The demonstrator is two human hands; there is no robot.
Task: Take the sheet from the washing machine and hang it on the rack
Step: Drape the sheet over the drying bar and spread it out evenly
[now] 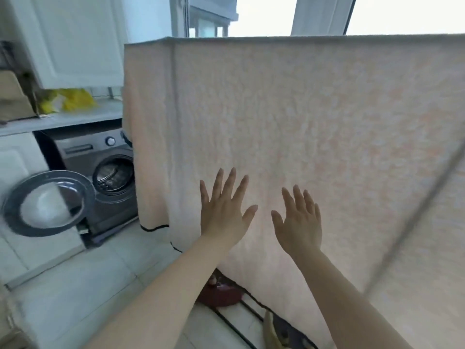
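The pale peach sheet (pixel 302 127) hangs draped over the top of the rack, falling in a broad flat panel in front of the window (pixel 276 13). Both hands are spread open against it with straight fingers and hold nothing: the left hand (pixel 222 212) near the sheet's left side, the right hand (pixel 299 222) just beside it. Behind to the left, the washing machine (pixel 100 177) stands with its round door (pixel 47 202) swung open.
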